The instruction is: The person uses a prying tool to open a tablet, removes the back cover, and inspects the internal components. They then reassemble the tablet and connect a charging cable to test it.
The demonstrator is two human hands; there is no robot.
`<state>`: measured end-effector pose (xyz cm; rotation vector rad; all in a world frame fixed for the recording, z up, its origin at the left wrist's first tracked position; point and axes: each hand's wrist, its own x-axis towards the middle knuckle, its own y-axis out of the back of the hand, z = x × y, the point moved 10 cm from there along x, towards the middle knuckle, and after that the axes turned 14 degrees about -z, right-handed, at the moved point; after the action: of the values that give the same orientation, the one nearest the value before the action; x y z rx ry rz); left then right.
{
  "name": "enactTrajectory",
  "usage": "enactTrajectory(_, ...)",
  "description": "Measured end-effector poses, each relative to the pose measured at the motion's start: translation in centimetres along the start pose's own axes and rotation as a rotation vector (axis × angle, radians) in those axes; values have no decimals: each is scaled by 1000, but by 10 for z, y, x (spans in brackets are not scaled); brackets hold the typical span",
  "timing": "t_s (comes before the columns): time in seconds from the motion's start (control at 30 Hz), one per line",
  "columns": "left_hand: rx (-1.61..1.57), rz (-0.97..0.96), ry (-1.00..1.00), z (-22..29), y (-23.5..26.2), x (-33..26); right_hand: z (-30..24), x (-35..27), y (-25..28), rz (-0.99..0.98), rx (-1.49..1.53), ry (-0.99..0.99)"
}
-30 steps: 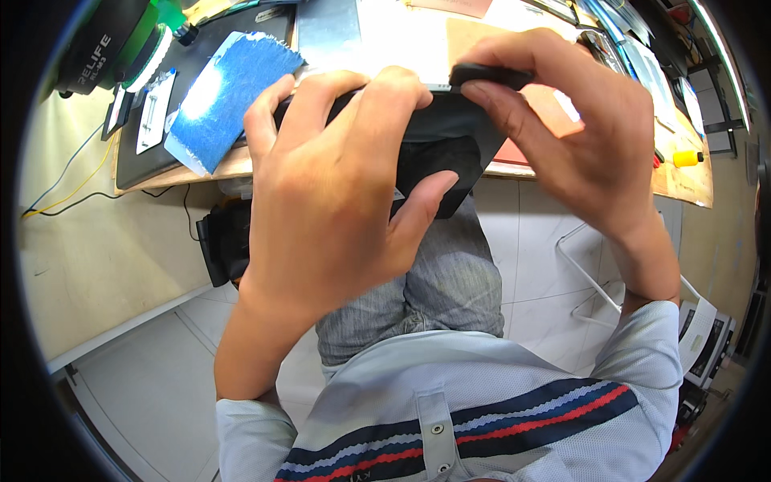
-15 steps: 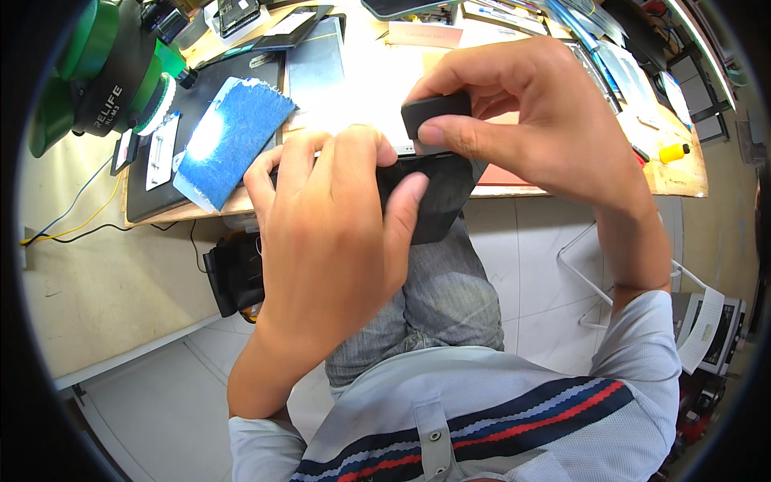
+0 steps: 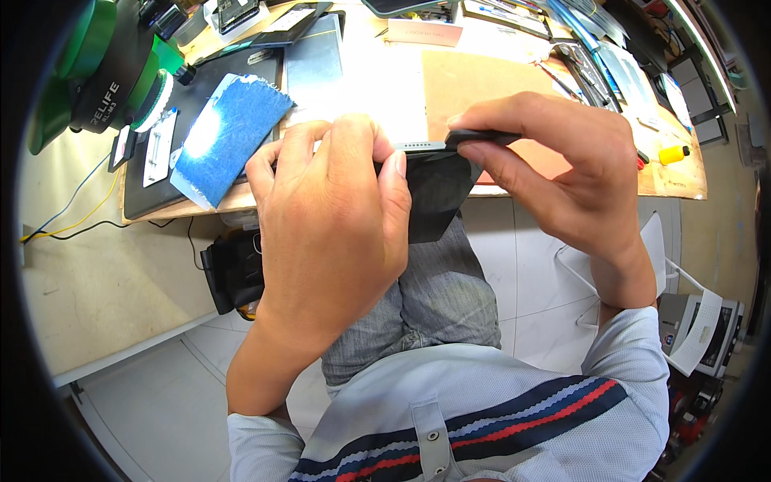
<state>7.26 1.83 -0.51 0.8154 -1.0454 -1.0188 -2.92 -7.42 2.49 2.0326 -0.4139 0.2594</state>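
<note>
My left hand (image 3: 329, 221) is closed over a flat tablet-like device at the table's front edge, thumb and fingers gripping it from the left. The device's thin silver edge (image 3: 422, 146) shows a row of small holes, and its dark glossy face (image 3: 438, 197) slants down toward my lap. Much of its left part is hidden under the hand. In my right hand (image 3: 574, 173), a thin flat black piece (image 3: 494, 137) is pinched between thumb and fingers. Its left tip meets the right end of the silver edge; I cannot tell whether it goes into a seam.
A blue cloth (image 3: 229, 140) lies on a black mat at left, beside a green and black microscope-like instrument (image 3: 120, 72). Behind the hands is a brown mat (image 3: 466, 80). Tools and trays line the back right, with a small yellow bottle (image 3: 675, 153) near the right edge.
My right hand has moved down and right, turning the black piece from face-on to nearly edge-on. More of the silver edge and brown mat shows. My left hand keeps its grip.
</note>
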Motion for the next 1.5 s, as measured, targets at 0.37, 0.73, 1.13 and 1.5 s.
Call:
enactTrajectory(0.37, -9, -14, 7, 1, 1, -3, -21, 2, -4, -31, -182, 66)
enactTrajectory(0.73, -23, 0, -8, 1, 0, -4, -20, 6, -5, -83, -192, 31)
enactTrajectory(1.13, -82, 16, 9, -1, 1, -3, -19, 7, -1, -166, -208, 40)
enactTrajectory(1.5, -88, -40, 70, -6, -3, -2, -13, 4, 5, -201, -235, 42)
